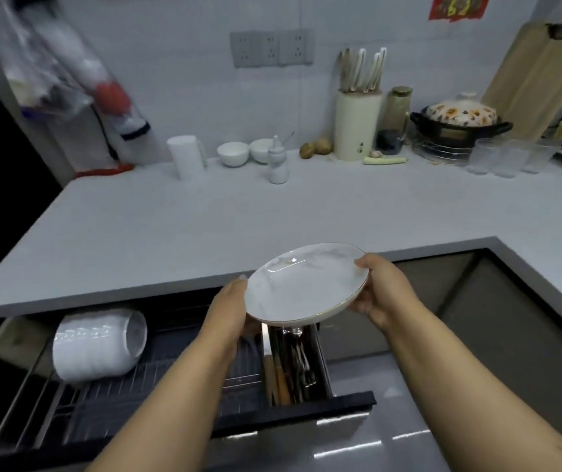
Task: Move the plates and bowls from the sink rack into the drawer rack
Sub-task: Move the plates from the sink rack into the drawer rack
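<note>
Below the grey worktop (204, 216) the drawer rack (157, 379) stands open; left hand (228, 311) and right hand (380, 291) each grip the white plate (303, 287) above it, tilted

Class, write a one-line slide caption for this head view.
Both hands hold a white plate above the open drawer rack.

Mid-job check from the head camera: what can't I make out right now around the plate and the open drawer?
- Sink rack: out of frame, so what is left to move cannot be told.
- Left hand fingers: hidden behind the plate.
- Drawer rack near the middle: covered by the left forearm and the plate.
- Cutlery tray: dark and partly under the plate; pieces unclear.
- Stacked bowls: blurred, count uncertain.
</note>
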